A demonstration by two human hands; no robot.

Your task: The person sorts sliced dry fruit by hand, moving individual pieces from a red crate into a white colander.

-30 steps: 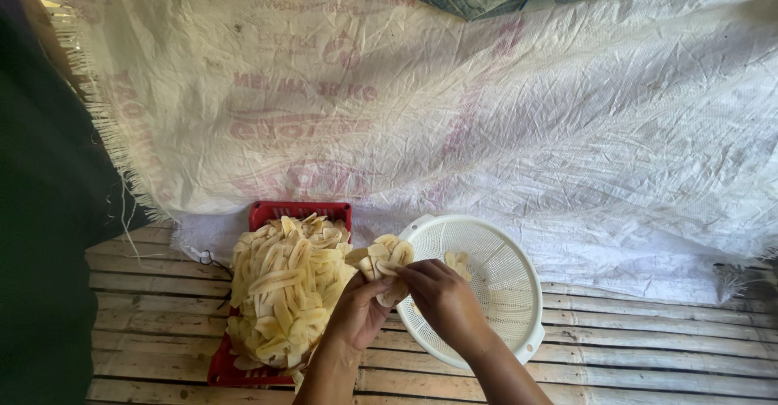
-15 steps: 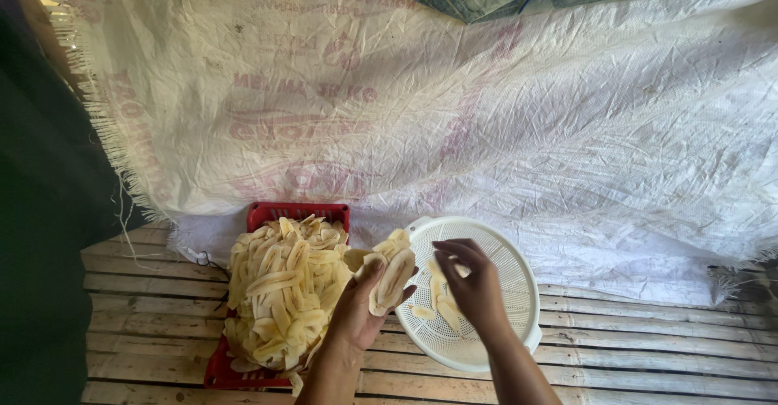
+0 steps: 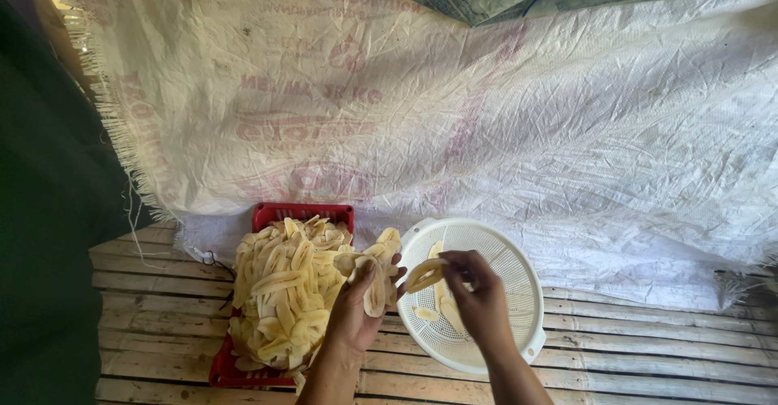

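A red plastic basket [image 3: 301, 213] holds a tall heap of pale yellow banana slices [image 3: 279, 300]. My left hand [image 3: 356, 312] grips a bunch of these slices [image 3: 374, 266] between the basket and a white round colander [image 3: 519, 283]. My right hand [image 3: 480, 300] pinches a single slice [image 3: 425, 274] over the colander's left side. A few slices [image 3: 438, 312] lie inside the colander.
Everything rests on a slatted bamboo platform [image 3: 648, 348]. A large white woven sack sheet [image 3: 454, 113] covers the area behind, its frayed edge hanging at the left. A dark green cloth [image 3: 49, 235] fills the left side.
My right hand dropped into the colander, then came back toward the bunch and now holds a single slice. My left hand stayed nearly in place with the bunch.
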